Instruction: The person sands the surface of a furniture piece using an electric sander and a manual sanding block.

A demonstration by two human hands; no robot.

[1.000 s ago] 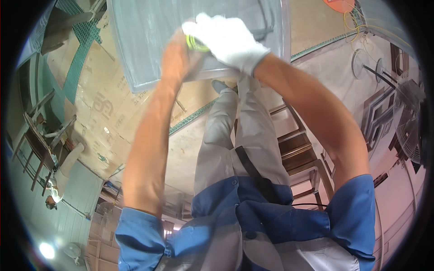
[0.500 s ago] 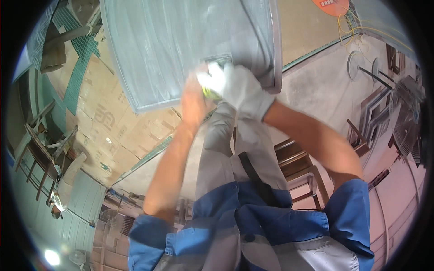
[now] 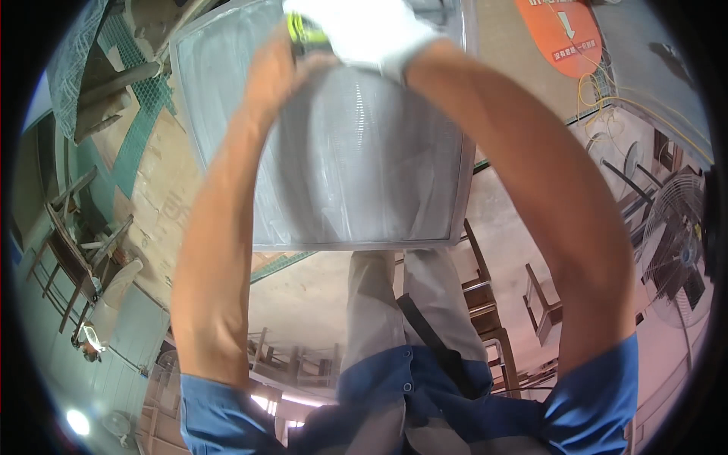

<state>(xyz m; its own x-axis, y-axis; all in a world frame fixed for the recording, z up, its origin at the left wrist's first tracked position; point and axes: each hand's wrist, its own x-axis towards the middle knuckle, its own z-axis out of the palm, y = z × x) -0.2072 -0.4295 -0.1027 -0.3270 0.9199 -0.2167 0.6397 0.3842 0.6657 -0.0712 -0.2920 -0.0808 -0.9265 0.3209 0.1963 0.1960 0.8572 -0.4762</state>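
A large grey rectangular panel (image 3: 364,182) with a raised frame lies in front of me, its face streaked with pale dust. At its far part, my arms stretch out over it. My right hand (image 3: 368,34), in a white glove, is closed over the top of a yellow-green and dark hand tool, apparently a sander (image 3: 305,29). My bare left hand (image 3: 277,64) grips the tool's left side, its fingers smeared by motion. The tool's underside is hidden, and the upper picture edge cuts off part of the glove.
Brown cardboard (image 3: 155,220) covers the work surface left of the panel. An orange sign (image 3: 565,34) and a yellow cable (image 3: 584,95) are at the far right. A fan (image 3: 675,220) stands on the right, with a wooden chair (image 3: 542,303) nearer. Wooden frames (image 3: 72,250) stand at left.
Both hands have moved from the panel's near edge to its far part, taking the sander along. My arms are now extended, and more of the panel's near side shows.
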